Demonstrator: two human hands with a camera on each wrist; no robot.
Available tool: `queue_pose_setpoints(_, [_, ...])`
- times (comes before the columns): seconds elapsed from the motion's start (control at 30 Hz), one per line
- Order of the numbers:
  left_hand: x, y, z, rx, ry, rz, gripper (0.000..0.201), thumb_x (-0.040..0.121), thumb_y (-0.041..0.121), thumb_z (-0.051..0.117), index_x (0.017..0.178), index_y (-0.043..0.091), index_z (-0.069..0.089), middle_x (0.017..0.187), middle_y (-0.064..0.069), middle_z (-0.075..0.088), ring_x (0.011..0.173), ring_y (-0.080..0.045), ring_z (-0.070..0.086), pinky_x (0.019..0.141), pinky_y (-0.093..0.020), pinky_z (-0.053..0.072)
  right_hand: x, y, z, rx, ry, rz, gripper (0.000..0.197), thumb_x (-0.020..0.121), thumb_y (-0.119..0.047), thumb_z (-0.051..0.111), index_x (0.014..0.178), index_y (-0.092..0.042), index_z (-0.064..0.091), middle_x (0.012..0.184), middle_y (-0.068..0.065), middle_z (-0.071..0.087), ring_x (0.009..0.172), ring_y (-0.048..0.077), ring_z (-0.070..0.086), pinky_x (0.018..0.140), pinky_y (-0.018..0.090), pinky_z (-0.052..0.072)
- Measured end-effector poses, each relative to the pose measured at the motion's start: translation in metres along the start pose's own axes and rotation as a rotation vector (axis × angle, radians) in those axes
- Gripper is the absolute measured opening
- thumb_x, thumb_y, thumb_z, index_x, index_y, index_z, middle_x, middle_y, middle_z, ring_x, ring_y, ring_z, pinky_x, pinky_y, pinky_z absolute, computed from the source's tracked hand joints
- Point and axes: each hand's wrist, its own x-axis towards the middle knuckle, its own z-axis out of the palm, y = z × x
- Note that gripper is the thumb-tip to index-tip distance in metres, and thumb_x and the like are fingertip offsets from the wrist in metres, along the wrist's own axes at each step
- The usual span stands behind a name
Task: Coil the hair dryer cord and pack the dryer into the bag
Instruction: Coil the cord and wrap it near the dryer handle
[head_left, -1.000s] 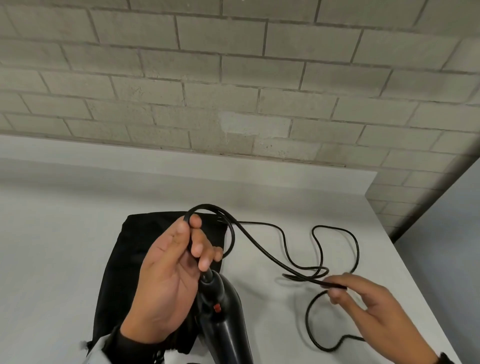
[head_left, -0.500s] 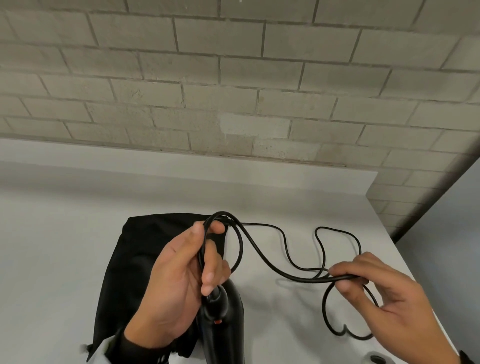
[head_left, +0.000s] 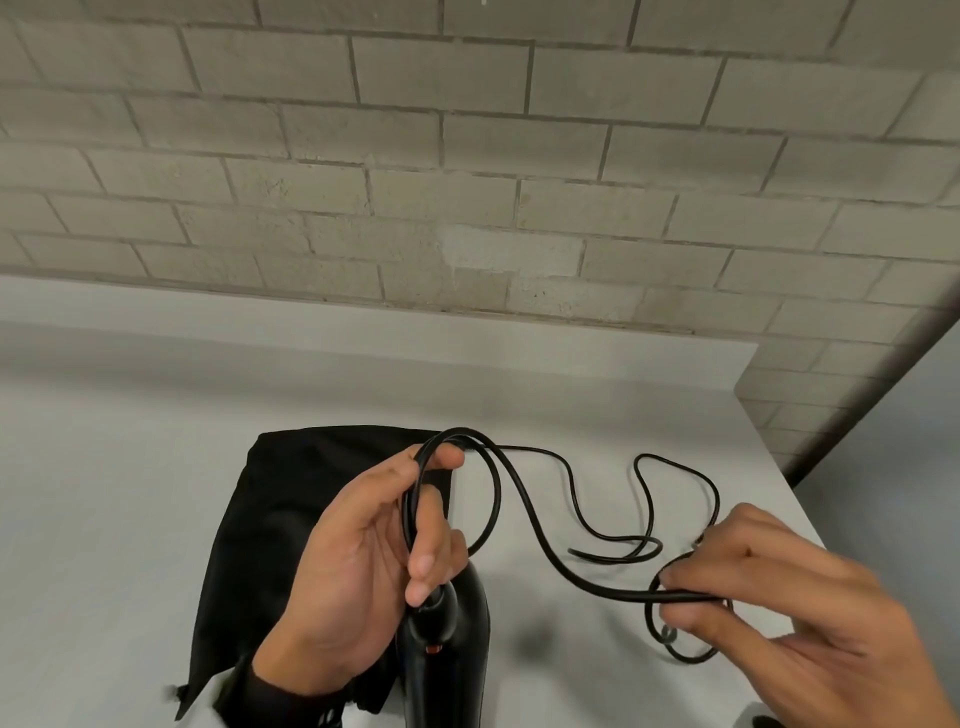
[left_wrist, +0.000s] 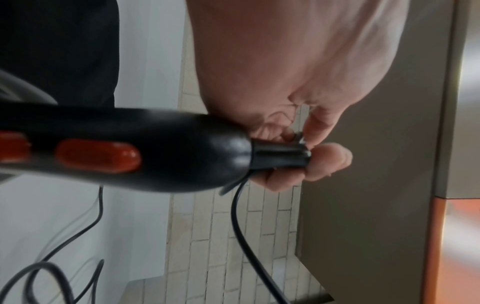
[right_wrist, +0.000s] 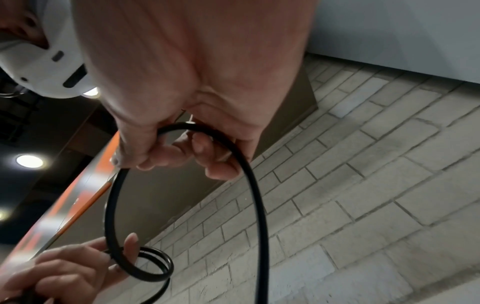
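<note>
A black hair dryer (head_left: 447, 660) with red switches (left_wrist: 98, 156) hangs handle-up at the bottom centre of the head view. My left hand (head_left: 374, 556) grips coiled loops of its black cord (head_left: 524, 509) beside the cord's strain relief (left_wrist: 280, 155). To the right, my right hand (head_left: 769, 597) pinches a further stretch of the cord (right_wrist: 249, 179), lifted off the table. The remaining cord trails in loose curves over the table (head_left: 644, 499). A black fabric bag (head_left: 280, 519) lies flat under and behind my left hand. The cord's plug end is not clearly visible.
The white table (head_left: 104, 493) runs left from the bag and ends at its right edge near my right hand. A grey block wall (head_left: 467, 182) stands behind it, with a raised white ledge (head_left: 363, 353) along the table's back.
My right hand lifted its stretch of cord and moved up and slightly toward the left hand. The left hand tightened round the coil, its loop now standing higher.
</note>
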Motion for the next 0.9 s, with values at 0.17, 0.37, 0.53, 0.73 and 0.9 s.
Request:
queue_pose_setpoints(0.17, [0.0, 0.0, 0.003, 0.015, 0.024, 0.012, 0.04, 0.077, 0.037, 0.077, 0.098, 0.003, 0.067, 0.043, -0.002, 0.044, 0.032, -0.011, 0.039, 0.046, -0.03, 0.033, -0.001, 0.001, 0.006, -0.08, -0.084, -0.005, 0.013, 0.081, -0.03, 0.074, 0.08, -0.017, 0.075, 0.067, -0.003, 0.062, 0.064, 0.012, 0.053, 0.061, 0.023, 0.043])
queue_pose_setpoints(0.37, [-0.001, 0.001, -0.001, -0.023, 0.015, 0.027, 0.035, 0.079, 0.035, 0.077, 0.097, 0.006, 0.067, 0.048, -0.002, 0.045, 0.036, -0.012, 0.041, 0.049, -0.029, 0.041, -0.009, 0.006, 0.006, -0.079, -0.16, 0.072, 0.01, 0.08, -0.034, 0.071, 0.085, -0.025, 0.069, 0.079, -0.015, 0.058, 0.076, 0.01, 0.058, 0.07, 0.016, 0.044])
queue_pose_setpoints(0.53, [0.0, -0.001, -0.003, 0.008, 0.04, 0.076, 0.038, 0.075, 0.044, 0.081, 0.094, 0.012, 0.07, 0.051, 0.0, 0.051, 0.038, -0.01, 0.046, 0.051, -0.026, 0.045, -0.013, 0.017, 0.007, -0.037, -0.124, 0.068, 0.016, 0.089, -0.042, 0.063, 0.086, -0.028, 0.067, 0.077, -0.014, 0.061, 0.073, 0.012, 0.059, 0.075, 0.02, 0.048])
queue_pose_setpoints(0.73, [0.001, -0.005, 0.003, 0.105, 0.008, 0.068, 0.041, 0.078, 0.05, 0.077, 0.094, 0.013, 0.069, 0.058, -0.008, 0.059, 0.045, -0.019, 0.056, 0.055, -0.029, 0.05, -0.004, 0.004, 0.009, 0.064, -0.185, 0.039, 0.014, 0.087, -0.036, 0.069, 0.091, -0.024, 0.074, 0.068, -0.004, 0.055, 0.061, 0.01, 0.051, 0.059, 0.017, 0.042])
queue_pose_setpoints(0.9, [0.002, -0.006, 0.009, 0.204, -0.022, 0.059, 0.039, 0.081, 0.051, 0.073, 0.095, 0.015, 0.069, 0.065, -0.013, 0.066, 0.056, -0.027, 0.066, 0.063, -0.031, 0.055, 0.013, -0.006, 0.016, 0.061, -0.249, -0.05, 0.012, 0.089, -0.034, 0.067, 0.094, -0.024, 0.072, 0.069, -0.002, 0.054, 0.064, 0.012, 0.05, 0.06, 0.017, 0.042])
